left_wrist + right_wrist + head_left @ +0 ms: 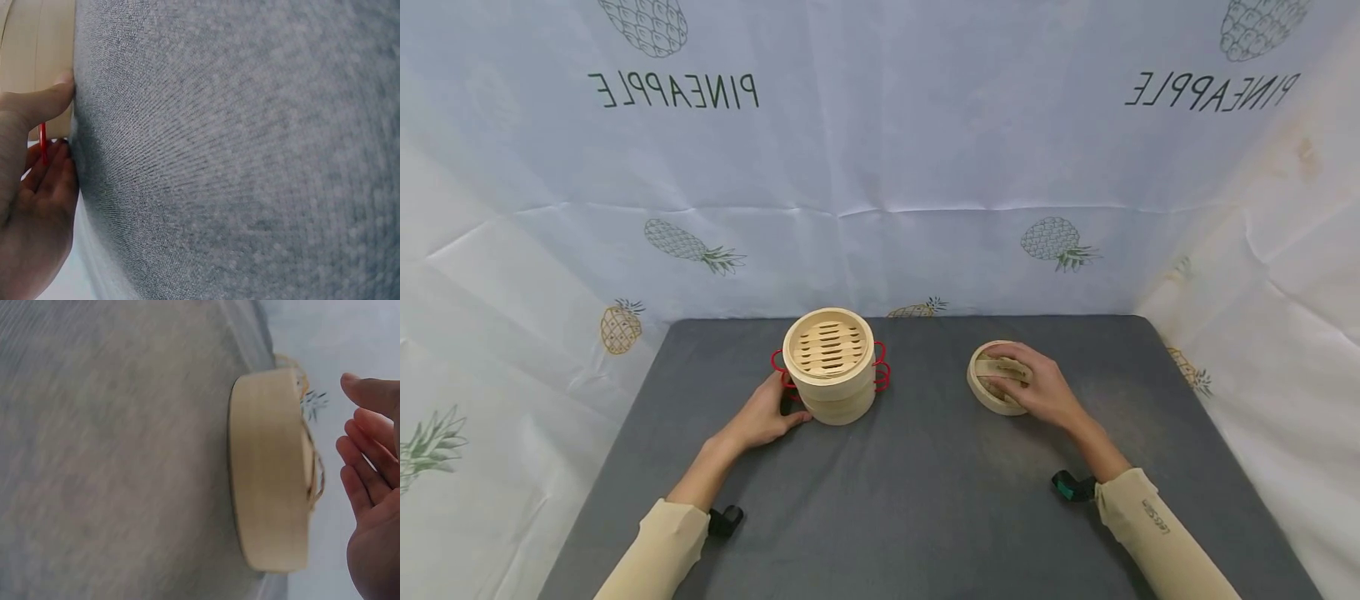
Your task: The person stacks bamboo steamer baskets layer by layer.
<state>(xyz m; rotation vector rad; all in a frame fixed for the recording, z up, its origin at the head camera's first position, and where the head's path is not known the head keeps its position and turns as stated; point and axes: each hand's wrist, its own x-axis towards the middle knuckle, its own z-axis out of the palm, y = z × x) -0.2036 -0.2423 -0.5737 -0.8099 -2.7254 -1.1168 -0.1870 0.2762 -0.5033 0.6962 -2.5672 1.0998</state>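
A stack of round bamboo steamer baskets [835, 400] with red side handles stands toward the back of the table, its slatted top tier facing up. My left hand [763, 414] lies against its lower left side. In the left wrist view the thumb touches the pale wall, while the extended fingers [53, 178] reach beside a red handle [43, 142]. Farther right, a bamboo steamer lid [990, 398] with a strap handle [1002, 368] lies on the table. My right hand [1040, 385] is over it, and the right wrist view shows loosely bent fingers apart from the lid [269, 472].
Dark grey cloth covers the table [895, 500]. Behind it and at both sides hangs a pale curtain [880, 167] printed with pineapples. Black wrist devices [726, 522] sit at the cuffs of both beige sleeves [662, 546].
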